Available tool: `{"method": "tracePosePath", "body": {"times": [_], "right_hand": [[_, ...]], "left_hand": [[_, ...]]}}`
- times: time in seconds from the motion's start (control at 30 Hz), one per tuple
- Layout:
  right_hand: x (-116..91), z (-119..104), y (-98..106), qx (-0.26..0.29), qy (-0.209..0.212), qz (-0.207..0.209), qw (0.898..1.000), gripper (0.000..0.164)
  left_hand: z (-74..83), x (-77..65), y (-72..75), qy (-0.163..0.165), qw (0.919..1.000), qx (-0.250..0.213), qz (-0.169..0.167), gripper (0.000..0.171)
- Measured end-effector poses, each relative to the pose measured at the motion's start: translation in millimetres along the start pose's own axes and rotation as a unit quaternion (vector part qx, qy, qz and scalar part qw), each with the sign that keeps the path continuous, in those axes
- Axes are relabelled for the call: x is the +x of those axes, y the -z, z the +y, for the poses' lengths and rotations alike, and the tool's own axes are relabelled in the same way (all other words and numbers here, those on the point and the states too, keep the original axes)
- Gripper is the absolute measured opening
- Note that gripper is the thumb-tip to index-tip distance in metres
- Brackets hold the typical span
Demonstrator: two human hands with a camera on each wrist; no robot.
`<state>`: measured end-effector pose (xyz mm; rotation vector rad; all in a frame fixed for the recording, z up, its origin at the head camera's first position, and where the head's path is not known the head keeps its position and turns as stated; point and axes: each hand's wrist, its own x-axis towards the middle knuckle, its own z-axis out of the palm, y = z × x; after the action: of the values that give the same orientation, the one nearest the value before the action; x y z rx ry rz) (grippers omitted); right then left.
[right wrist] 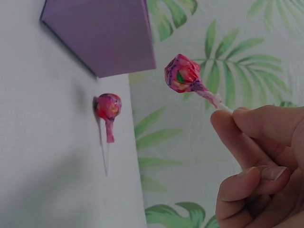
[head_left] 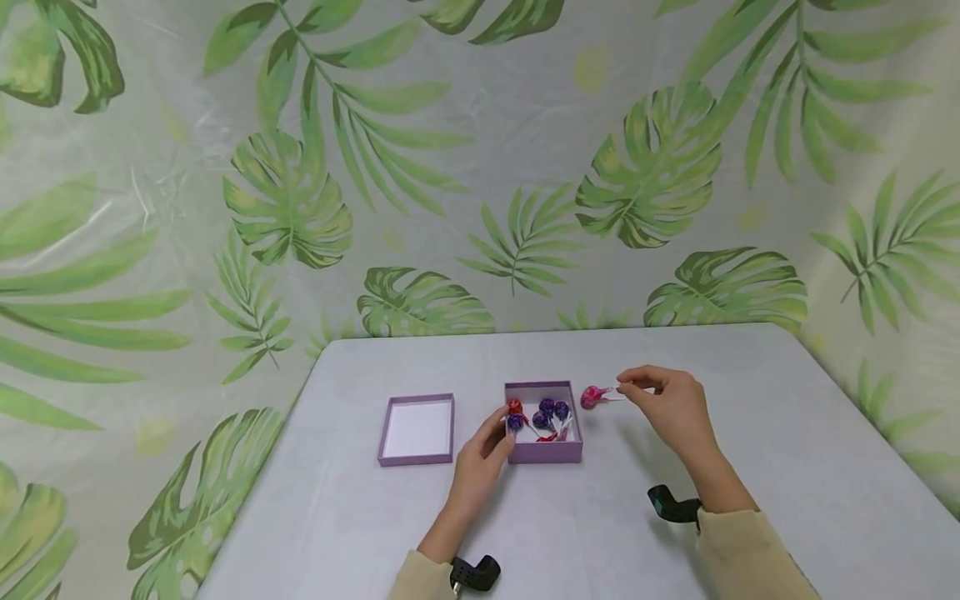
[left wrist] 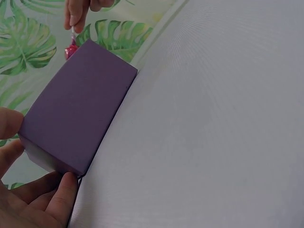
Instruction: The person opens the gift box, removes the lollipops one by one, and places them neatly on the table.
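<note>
A purple open-topped box (head_left: pixel 544 453) stands on the white table with several lollipops (head_left: pixel 542 419) in purple and red wrappers inside. My left hand (head_left: pixel 480 460) holds the box at its left side, thumb near the front corner and fingers against the wall. Right of the box, my right hand (head_left: pixel 667 408) pinches the white stick of a pink-wrapped lollipop (right wrist: pixel 183 73) between thumb and forefinger, its candy end toward the box. Another pink lollipop (right wrist: pixel 109 106) lies on the table beside the box; in the head view the two pink ones overlap.
Left of the box lies a shallow purple lid-like tray (head_left: pixel 416 459) with a white inside. Behind the table (head_left: pixel 360 367) hangs a leaf-patterned sheet (head_left: pixel 525 125). Each wrist wears a black camera mount (head_left: pixel 673 505).
</note>
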<state>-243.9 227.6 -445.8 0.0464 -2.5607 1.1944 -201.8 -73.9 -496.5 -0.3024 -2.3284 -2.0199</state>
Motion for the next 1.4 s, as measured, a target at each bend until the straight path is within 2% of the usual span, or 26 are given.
{"method": "tracePosePath", "body": {"times": [0.27,0.53,0.63,0.9,1.1,1.3,1.4], "right_hand": [[2,11,-5,-0.007,-0.002,-0.003,1.0,0.01],[5,22,-14,-0.01,-0.013,-0.021,1.0,0.007],[5,27,-18,-0.008,-0.018,-0.031,0.999,0.01],[7,32,-25,-0.006,-0.013,-0.041,0.999,0.011],[7,35,-27,-0.011,-0.025,-0.053,0.998,0.012],[7,44,-32,-0.019,-0.031,-0.054,0.998,0.011],[8,48,-32,-0.021,-0.03,-0.055,0.998,0.011]], "left_hand": [[-1.8,0.0,-0.3,-0.002,1.0,-0.003,-0.002,0.046],[-34.6,9.2,-3.6,-0.005,0.9999,0.011,0.009,0.048],[-41.3,10.8,-3.9,-0.004,0.9998,0.017,0.009,0.048],[-41.6,11.2,-2.6,0.003,0.9999,0.016,0.003,0.048],[-40.7,10.6,-3.0,-0.003,0.9999,0.012,0.006,0.048],[-38.3,9.9,-3.6,0.009,0.9999,0.013,0.006,0.047],[-40.4,11.0,-3.1,0.002,0.9998,0.019,0.004,0.047]]}}
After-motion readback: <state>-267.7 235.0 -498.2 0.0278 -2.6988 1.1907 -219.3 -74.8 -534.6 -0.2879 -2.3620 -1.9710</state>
